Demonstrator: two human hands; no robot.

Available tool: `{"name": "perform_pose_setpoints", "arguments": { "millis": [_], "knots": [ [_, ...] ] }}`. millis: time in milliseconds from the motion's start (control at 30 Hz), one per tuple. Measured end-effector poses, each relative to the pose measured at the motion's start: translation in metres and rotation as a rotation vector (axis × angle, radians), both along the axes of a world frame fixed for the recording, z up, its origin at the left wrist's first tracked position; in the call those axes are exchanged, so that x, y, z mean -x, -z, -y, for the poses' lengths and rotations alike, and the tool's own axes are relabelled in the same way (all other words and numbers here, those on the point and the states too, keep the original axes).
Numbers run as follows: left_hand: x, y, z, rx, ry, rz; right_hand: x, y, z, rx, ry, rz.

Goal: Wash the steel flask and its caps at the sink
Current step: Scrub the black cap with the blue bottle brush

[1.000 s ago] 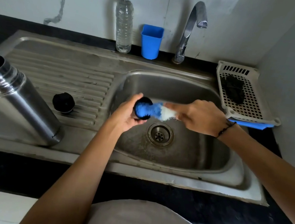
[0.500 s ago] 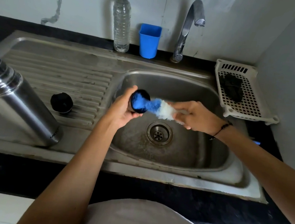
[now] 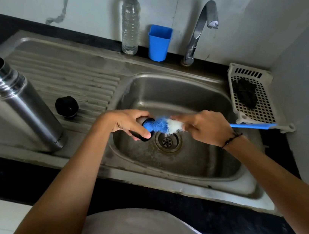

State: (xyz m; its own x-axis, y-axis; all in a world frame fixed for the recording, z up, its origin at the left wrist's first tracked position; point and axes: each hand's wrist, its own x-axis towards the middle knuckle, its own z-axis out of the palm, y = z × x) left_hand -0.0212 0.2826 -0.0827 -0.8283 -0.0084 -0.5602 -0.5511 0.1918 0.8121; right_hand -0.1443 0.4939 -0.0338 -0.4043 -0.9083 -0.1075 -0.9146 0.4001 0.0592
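Observation:
Over the sink basin (image 3: 212, 164), my left hand (image 3: 127, 122) grips a steel cup-shaped cap (image 3: 143, 130) with a black inside, its mouth facing right. My right hand (image 3: 205, 127) holds a bottle brush (image 3: 163, 125) with blue and white bristles; the blue tip is inside the cap, and the blue handle sticks out to the right. The open steel flask (image 3: 18, 103) stands on the draining board at the left. A black stopper cap (image 3: 66, 106) lies on the ridged board beside it.
A tap (image 3: 201, 30) stands behind the basin with no water running. A plastic water bottle (image 3: 130, 22) and a blue cup (image 3: 158, 43) stand at the back. A white perforated tray (image 3: 258, 103) with a dark scrubber (image 3: 244, 92) sits at the right.
My left hand has turned over the cap so its fingers now wrap it from above. The brush has slid slightly outward, and its handle now points to the right below the tray.

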Motion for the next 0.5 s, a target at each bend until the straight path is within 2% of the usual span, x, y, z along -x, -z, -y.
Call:
{"name": "perform_pose_setpoints", "arguments": {
  "millis": [67, 133, 200, 267, 367, 433, 500],
  "knots": [
    [0.000, 0.004, 0.000, -0.016, -0.113, -0.108, 0.006, 0.007, 0.004, 0.038, 0.210, 0.513],
    [0.001, 0.008, -0.001, -0.175, -0.300, -0.234, 0.011, 0.016, 0.001, 0.151, 0.412, 1.024],
    [0.004, 0.009, -0.006, -0.295, -0.473, -0.311, 0.011, 0.020, -0.004, 0.221, 0.527, 1.268],
    [0.009, 0.013, -0.015, -0.348, -0.644, -0.312, 0.008, 0.020, -0.006, 0.240, 0.548, 1.307],
    [0.020, 0.021, -0.026, -0.432, -0.867, -0.246, 0.012, 0.016, -0.003, 0.188, 0.462, 1.113],
    [0.023, 0.020, -0.029, -0.485, -0.935, -0.194, 0.017, 0.011, -0.003, 0.157, 0.457, 0.993],
    [0.025, 0.018, -0.029, -0.522, -0.917, -0.157, 0.020, 0.004, -0.006, 0.154, 0.466, 0.960]
  ]
}}
